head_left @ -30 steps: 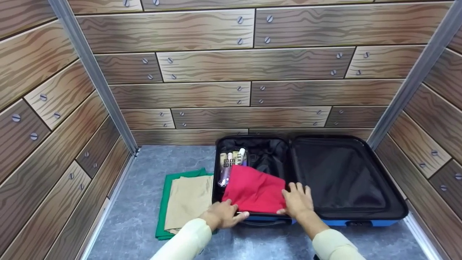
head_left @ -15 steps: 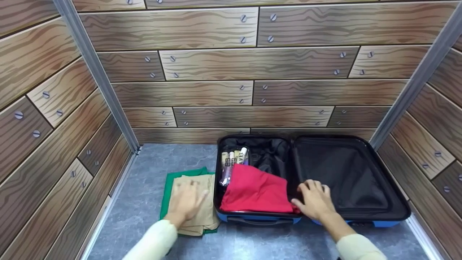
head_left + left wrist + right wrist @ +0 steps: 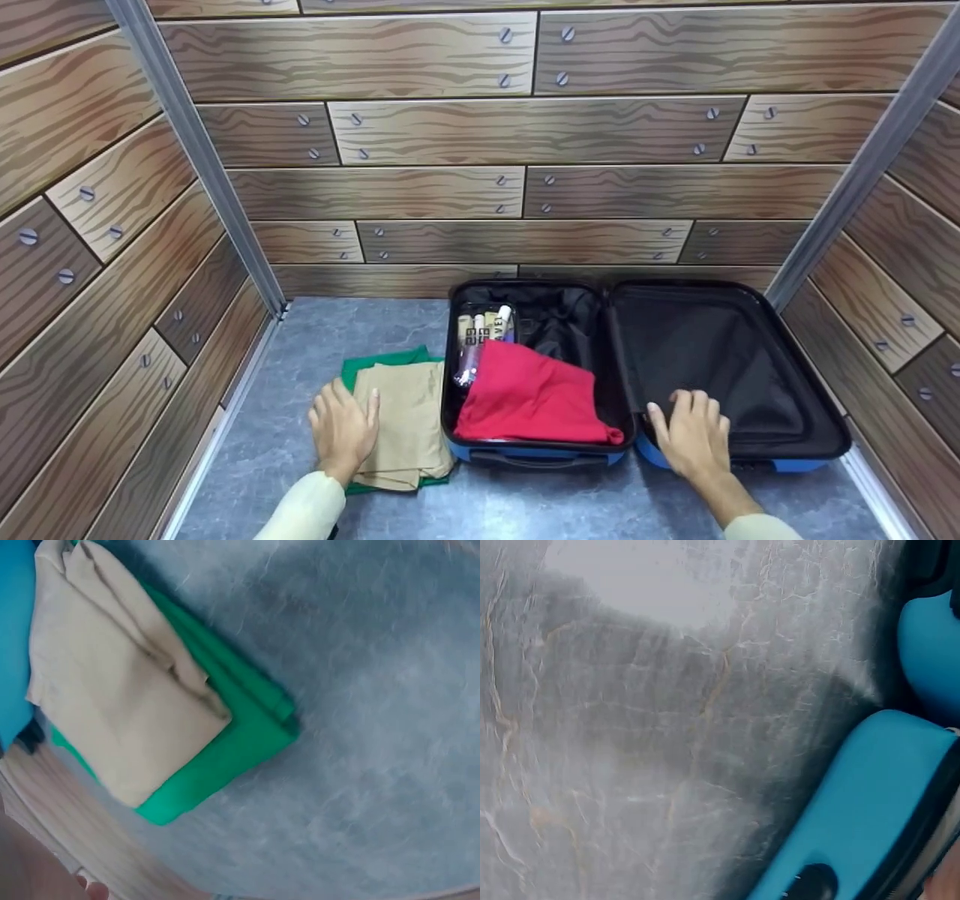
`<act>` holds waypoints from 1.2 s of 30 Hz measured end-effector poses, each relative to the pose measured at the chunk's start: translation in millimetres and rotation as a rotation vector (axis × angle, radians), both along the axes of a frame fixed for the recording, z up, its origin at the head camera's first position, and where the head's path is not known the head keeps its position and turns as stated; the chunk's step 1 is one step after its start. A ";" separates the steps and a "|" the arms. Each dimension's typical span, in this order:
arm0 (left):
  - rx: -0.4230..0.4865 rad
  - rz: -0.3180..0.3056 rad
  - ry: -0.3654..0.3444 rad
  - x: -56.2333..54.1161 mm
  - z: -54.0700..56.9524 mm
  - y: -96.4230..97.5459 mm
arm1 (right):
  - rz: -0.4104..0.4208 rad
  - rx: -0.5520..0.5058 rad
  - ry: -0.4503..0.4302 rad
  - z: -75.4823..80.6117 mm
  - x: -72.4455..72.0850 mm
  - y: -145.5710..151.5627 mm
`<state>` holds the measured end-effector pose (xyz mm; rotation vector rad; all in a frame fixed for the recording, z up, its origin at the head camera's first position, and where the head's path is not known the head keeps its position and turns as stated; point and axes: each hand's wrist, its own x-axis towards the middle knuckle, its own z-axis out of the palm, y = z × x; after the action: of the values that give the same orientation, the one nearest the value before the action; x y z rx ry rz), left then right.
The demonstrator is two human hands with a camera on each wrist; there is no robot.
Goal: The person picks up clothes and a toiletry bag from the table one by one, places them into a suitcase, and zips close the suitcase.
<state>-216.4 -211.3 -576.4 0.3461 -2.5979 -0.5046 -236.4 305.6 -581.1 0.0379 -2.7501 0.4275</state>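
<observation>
In the head view my left hand (image 3: 343, 429) hovers at the left edge of a folded beige garment (image 3: 405, 420), its fingers extended and nothing in its grasp. That garment lies on a folded green cloth (image 3: 247, 739), whose edges stick out beneath it. My right hand (image 3: 690, 435) is over the near left part of the suitcase's lid half (image 3: 735, 360), fingers loosely bent and holding nothing. A folded red cloth (image 3: 536, 394) fills the near part of the blue suitcase's (image 3: 547, 455) left half, one corner lying by the near right rim.
A clear pouch of toiletry bottles (image 3: 480, 341) sits at the suitcase's left side, partly covered by the red cloth. Wood-patterned walls (image 3: 450, 135) enclose the grey marbled floor (image 3: 525, 502) at the back and both sides.
Both hands have left the red cloth. My left hand has moved left, across the beige garment to its far left edge. The right hand has shifted right, over the lid half.
</observation>
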 end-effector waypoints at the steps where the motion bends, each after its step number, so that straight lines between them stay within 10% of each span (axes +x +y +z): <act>1: 0.022 0.035 0.005 0.9 -3.9 0.1 | -0.015 -0.003 -0.050 -1.9 0.0 1.0; 8: 0.187 0.252 -0.115 1.6 -32.2 8.7 | -0.036 0.039 -0.234 -11.4 -1.7 5.3; 15: 0.417 0.302 -0.385 -5.9 -45.9 18.4 | -0.039 0.063 -0.243 -17.2 -1.5 3.1; 27: 0.575 0.305 -0.508 -16.4 -37.6 22.0 | -0.053 0.071 -0.187 -15.4 -3.4 6.9; 36: 0.519 0.322 -0.594 -17.5 -28.3 35.6 | -0.056 0.059 -0.182 -17.5 -1.4 4.1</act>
<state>-233.8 -175.7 -604.7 1.2260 -2.8250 -1.0892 -237.9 309.7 -598.6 -0.0660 -2.9343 0.3501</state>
